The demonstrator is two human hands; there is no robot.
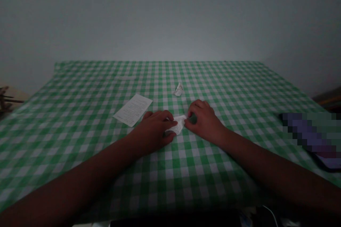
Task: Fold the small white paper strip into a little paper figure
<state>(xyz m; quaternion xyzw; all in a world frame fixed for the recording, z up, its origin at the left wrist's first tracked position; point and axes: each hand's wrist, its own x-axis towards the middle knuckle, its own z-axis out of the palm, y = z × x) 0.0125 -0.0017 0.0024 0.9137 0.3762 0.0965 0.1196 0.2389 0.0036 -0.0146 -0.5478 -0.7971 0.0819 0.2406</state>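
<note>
A small folded piece of printed paper (179, 126) lies on the checked tablecloth between my hands. My left hand (156, 129) grips its left side, with the thumb and fingers closed on it. At the paper's upper right corner, my right hand (204, 118) pinches the tip between thumb and forefinger. A flat printed sheet (134, 110) rests just beyond my left hand. Farther off, near the middle, sits a small folded paper piece (178, 89). Part of the folded paper is hidden under my left fingers.
A green and white checked tablecloth (170, 170) covers the table, which meets a plain wall (170, 17) at the back. At the right edge lies a phone (314, 142), its screen partly blurred. Dark wooden things (7, 99) show past the left edge.
</note>
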